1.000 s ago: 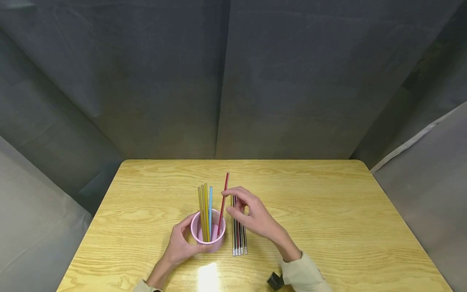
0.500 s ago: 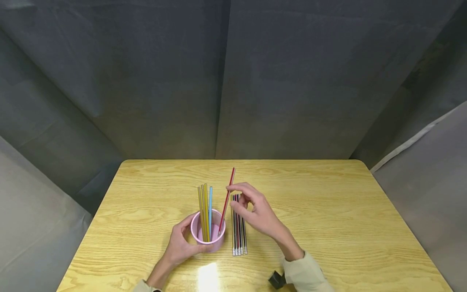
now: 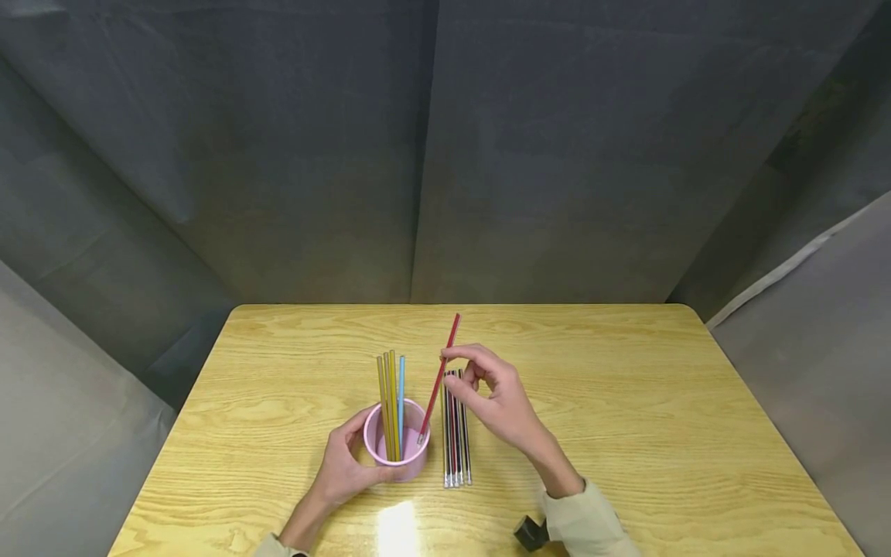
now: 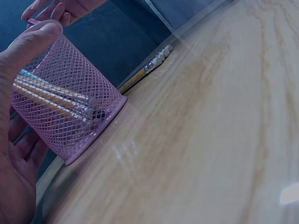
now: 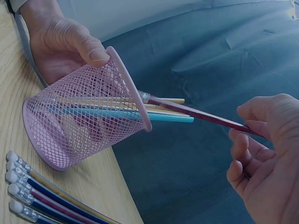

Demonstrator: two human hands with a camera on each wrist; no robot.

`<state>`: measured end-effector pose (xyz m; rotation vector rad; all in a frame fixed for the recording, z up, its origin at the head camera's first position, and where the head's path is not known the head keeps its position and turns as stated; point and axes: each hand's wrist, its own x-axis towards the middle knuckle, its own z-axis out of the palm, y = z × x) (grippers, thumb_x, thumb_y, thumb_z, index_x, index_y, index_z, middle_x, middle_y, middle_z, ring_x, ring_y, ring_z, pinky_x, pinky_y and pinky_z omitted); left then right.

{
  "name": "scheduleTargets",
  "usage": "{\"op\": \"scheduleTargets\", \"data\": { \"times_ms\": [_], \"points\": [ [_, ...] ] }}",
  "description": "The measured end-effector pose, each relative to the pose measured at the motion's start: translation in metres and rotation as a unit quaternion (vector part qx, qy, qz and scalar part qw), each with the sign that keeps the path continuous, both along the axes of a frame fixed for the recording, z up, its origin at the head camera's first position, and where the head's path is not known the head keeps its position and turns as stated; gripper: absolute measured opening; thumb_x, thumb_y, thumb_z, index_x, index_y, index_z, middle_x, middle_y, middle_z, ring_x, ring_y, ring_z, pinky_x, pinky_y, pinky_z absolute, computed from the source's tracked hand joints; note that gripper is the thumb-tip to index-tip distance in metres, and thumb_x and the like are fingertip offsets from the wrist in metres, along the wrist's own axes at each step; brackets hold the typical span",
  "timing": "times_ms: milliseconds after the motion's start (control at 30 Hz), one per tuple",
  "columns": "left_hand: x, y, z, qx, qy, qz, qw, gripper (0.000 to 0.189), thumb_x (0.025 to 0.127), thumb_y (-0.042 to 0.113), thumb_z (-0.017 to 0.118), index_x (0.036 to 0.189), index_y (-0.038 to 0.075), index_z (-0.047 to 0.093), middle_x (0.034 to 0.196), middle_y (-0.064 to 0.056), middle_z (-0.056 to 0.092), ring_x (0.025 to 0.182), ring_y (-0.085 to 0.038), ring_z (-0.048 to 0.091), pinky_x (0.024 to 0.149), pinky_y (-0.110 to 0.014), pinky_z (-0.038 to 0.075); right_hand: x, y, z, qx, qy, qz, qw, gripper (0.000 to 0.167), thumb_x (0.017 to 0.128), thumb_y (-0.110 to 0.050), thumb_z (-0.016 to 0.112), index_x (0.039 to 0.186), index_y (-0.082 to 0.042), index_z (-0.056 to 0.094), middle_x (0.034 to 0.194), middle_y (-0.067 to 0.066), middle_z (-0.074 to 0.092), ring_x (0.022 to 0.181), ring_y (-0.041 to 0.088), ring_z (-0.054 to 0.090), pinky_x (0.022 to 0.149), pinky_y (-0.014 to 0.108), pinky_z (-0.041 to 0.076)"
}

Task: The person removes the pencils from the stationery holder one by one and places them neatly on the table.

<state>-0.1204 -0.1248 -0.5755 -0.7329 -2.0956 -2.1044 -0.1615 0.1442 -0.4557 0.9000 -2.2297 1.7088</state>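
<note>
A pink mesh pencil cup [image 3: 414, 469] stands on the table, and my left hand [image 3: 344, 468] grips it round its side with the thumb near the rim. Inside lean several yellow pencils [image 3: 390, 391] and a light blue pencil [image 3: 401, 383]. My right hand [image 3: 501, 398] pinches a red pencil [image 3: 435, 393] by its upper part, tilted to the right. In the right wrist view the eraser end of that red pencil [image 5: 201, 114] is at the cup's mouth. Beside the cup lies a row of dark, red and yellow pencils [image 3: 456, 452], their white erasers towards me.
The wooden table [image 3: 626, 418] reaches far to both sides. Grey cloth [image 3: 543, 155] hangs behind it and at the sides. A small black object [image 3: 531, 534] is beside the right sleeve.
My right hand has moved up and to the right, drawing the red pencil higher and tilting it further right. The left hand and the cup have stayed still.
</note>
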Motion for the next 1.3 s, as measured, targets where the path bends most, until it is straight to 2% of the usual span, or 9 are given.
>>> {"op": "scheduleTargets", "data": {
  "times_ms": [267, 400, 633, 800, 967, 1067, 1133, 1233, 1300],
  "points": [
    [0.000, 0.000, 0.001, 0.003, 0.005, 0.000, 1.0000, 0.090, 0.065, -0.003, 0.095, 0.146, -0.002, 0.055, 0.137, -0.023, 0.065, 0.127, -0.019, 0.063, 0.115, -0.028, 0.047, -0.001, 0.002, 0.001, -0.003, 0.015, -0.004, 0.9999, 0.037, 0.093, 0.010, 0.070, 0.128, -0.001, 0.068, 0.104, 0.011, 0.066, 0.071, 0.014, 0.053, 0.061, 0.020, 0.048],
    [0.000, 0.000, 0.000, 0.003, 0.008, 0.001, 1.0000, 0.090, 0.065, -0.003, 0.095, 0.145, -0.002, 0.055, 0.136, -0.023, 0.065, 0.126, -0.019, 0.063, 0.115, -0.028, 0.047, -0.002, 0.003, 0.002, -0.009, 0.026, -0.008, 0.9996, 0.040, 0.091, 0.012, 0.071, 0.129, 0.000, 0.067, 0.104, 0.012, 0.065, 0.069, 0.014, 0.052, 0.058, 0.023, 0.048],
    [-0.001, 0.000, -0.002, 0.005, 0.011, 0.005, 0.9999, 0.090, 0.064, -0.002, 0.094, 0.145, -0.004, 0.055, 0.137, -0.023, 0.065, 0.127, -0.019, 0.063, 0.116, -0.027, 0.045, -0.003, 0.007, 0.005, -0.019, 0.029, -0.011, 0.9993, 0.038, 0.091, 0.009, 0.073, 0.127, -0.002, 0.068, 0.085, 0.012, 0.058, 0.066, 0.014, 0.050, 0.059, 0.022, 0.046],
    [-0.001, 0.000, -0.001, 0.006, 0.009, 0.005, 0.9999, 0.090, 0.064, -0.003, 0.094, 0.145, -0.003, 0.054, 0.137, -0.023, 0.065, 0.127, -0.018, 0.063, 0.116, -0.026, 0.044, -0.005, 0.009, 0.004, -0.015, 0.023, -0.010, 0.9996, 0.038, 0.091, 0.009, 0.073, 0.127, -0.002, 0.067, 0.084, 0.012, 0.057, 0.065, 0.014, 0.049, 0.057, 0.024, 0.046],
    [0.000, 0.000, -0.001, 0.013, -0.004, 0.008, 0.9999, 0.090, 0.064, -0.003, 0.094, 0.145, -0.004, 0.055, 0.137, -0.024, 0.065, 0.127, -0.017, 0.063, 0.116, -0.026, 0.045, -0.008, 0.012, 0.003, 0.006, 0.008, -0.014, 0.9998, 0.039, 0.089, 0.012, 0.074, 0.126, 0.000, 0.067, 0.077, 0.013, 0.055, 0.064, 0.020, 0.048, 0.057, 0.021, 0.043],
    [-0.001, 0.000, -0.002, 0.013, 0.001, 0.009, 0.9999, 0.090, 0.063, -0.003, 0.094, 0.144, -0.005, 0.055, 0.136, -0.025, 0.065, 0.127, -0.018, 0.063, 0.116, -0.026, 0.045, -0.007, 0.013, 0.008, 0.027, -0.003, -0.018, 0.9995, 0.036, 0.088, 0.012, 0.075, 0.123, 0.004, 0.067, 0.072, 0.015, 0.054, 0.062, 0.024, 0.048, 0.057, 0.019, 0.041],
    [-0.001, 0.000, -0.002, 0.012, 0.000, 0.010, 0.9999, 0.091, 0.063, -0.003, 0.094, 0.145, -0.005, 0.055, 0.136, -0.025, 0.065, 0.126, -0.018, 0.063, 0.116, -0.025, 0.045, -0.003, 0.012, 0.017, 0.041, -0.013, -0.020, 0.9989, 0.035, 0.089, 0.011, 0.075, 0.122, 0.006, 0.066, 0.072, 0.016, 0.054, 0.062, 0.022, 0.048, 0.056, 0.018, 0.040],
    [0.000, 0.000, -0.001, 0.010, -0.005, 0.010, 0.9999, 0.091, 0.063, -0.002, 0.095, 0.145, -0.004, 0.055, 0.137, -0.023, 0.065, 0.127, -0.018, 0.063, 0.116, -0.026, 0.045, 0.002, 0.012, 0.030, 0.059, -0.028, -0.022, 0.9976, 0.032, 0.090, 0.010, 0.074, 0.121, 0.008, 0.066, 0.082, 0.017, 0.060, 0.063, 0.016, 0.048, 0.055, 0.017, 0.040],
    [0.000, 0.000, -0.001, 0.008, -0.008, 0.009, 0.9999, 0.091, 0.064, -0.002, 0.095, 0.145, -0.002, 0.055, 0.137, -0.022, 0.065, 0.127, -0.018, 0.063, 0.116, -0.026, 0.045, 0.002, 0.013, 0.029, 0.069, -0.038, -0.023, 0.9966, 0.031, 0.091, 0.010, 0.073, 0.121, 0.008, 0.065, 0.092, 0.016, 0.063, 0.063, 0.013, 0.047, 0.054, 0.018, 0.041]
  ]
}}
